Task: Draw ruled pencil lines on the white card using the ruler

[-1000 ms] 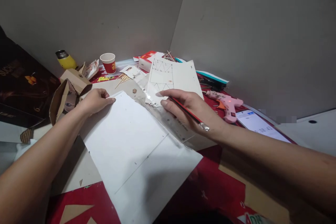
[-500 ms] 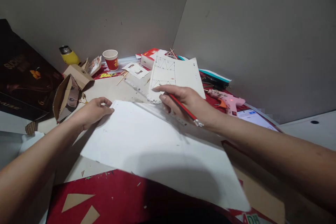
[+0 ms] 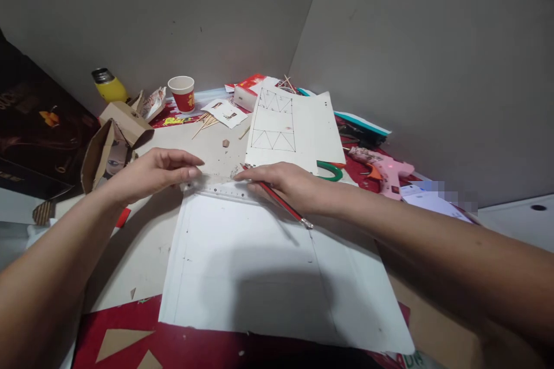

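A large white sheet (image 3: 268, 277) lies flat in front of me with faint pencil lines on it. Along its far edge lies a clear plastic ruler (image 3: 219, 186). My left hand (image 3: 151, 173) pinches the ruler's left end with its fingertips. My right hand (image 3: 288, 184) presses on the ruler's right end while it holds a red pencil (image 3: 281, 203), whose tip points to the far left. Just beyond the ruler lies a second white sheet (image 3: 298, 127) with a drawn grid of triangles.
Green-handled scissors (image 3: 331, 170) peek out under the drawn sheet. A pink glue gun (image 3: 383, 168) and a phone (image 3: 433, 202) lie at the right. At the back stand a red paper cup (image 3: 182, 93), a yellow bottle (image 3: 108, 85), cardboard pieces (image 3: 110, 144) and a red-and-white box (image 3: 249, 92).
The big white sheet has been turned and now lies square to me. The ruler has moved onto its far edge, and both hands have come together on the ruler.
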Action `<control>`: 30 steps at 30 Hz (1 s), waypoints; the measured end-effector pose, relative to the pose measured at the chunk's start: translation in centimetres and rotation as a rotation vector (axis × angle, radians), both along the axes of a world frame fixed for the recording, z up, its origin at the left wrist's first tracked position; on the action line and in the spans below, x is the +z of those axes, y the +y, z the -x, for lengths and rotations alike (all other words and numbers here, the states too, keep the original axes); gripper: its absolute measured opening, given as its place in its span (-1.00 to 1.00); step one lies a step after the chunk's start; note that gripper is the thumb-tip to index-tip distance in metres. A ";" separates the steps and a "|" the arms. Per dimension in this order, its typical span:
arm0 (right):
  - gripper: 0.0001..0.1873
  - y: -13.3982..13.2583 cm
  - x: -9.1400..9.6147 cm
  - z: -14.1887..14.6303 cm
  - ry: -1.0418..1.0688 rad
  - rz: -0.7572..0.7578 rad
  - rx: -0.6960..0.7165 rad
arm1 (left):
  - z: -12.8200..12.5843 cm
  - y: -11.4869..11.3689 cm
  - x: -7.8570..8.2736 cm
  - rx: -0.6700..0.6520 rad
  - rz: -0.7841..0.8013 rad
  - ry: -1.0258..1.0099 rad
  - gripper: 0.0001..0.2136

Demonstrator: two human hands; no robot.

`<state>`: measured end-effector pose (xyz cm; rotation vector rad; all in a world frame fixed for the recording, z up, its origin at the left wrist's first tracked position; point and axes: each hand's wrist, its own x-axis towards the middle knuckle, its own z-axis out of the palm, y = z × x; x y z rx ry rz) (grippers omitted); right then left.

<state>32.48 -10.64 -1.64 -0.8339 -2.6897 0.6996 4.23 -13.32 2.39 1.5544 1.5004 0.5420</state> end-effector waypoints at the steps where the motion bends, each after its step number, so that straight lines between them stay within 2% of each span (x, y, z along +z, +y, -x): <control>1: -0.61 0.1 -0.1 0.1 -0.007 -0.015 0.003 | -0.2 0.4 -0.2 -0.041 0.024 -0.003 -0.62; 6: -0.60 0.6 0.0 -0.5 -0.002 -0.065 -0.039 | -0.5 1.6 -1.7 -0.127 0.069 0.003 -0.72; 10: -0.63 0.4 0.6 -3.2 0.220 -0.105 -0.219 | -0.3 2.0 -2.3 -0.108 0.072 0.020 -0.71; 13: -0.69 -1.0 0.5 -5.9 0.331 -0.122 -0.362 | -0.2 2.2 -2.6 -0.092 0.079 0.039 -0.69; 16: -0.71 -3.5 -0.3 -7.9 0.244 -0.168 -0.414 | -0.6 2.0 -2.5 -0.034 0.073 0.078 -0.66; 20: -0.65 -7.2 -1.7 -8.7 0.128 -0.214 -0.286 | -1.8 1.6 -2.1 0.036 0.049 0.179 -0.61; 25: -0.54 -10.2 -2.8 -8.1 0.019 -0.252 -0.114 | -2.3 1.3 -1.8 -0.041 -0.011 0.288 -0.62; 30: -0.50 -10.5 -3.5 -8.3 -0.051 -0.279 -0.065 | -1.1 -0.2 0.4 -0.129 -0.355 0.500 -0.63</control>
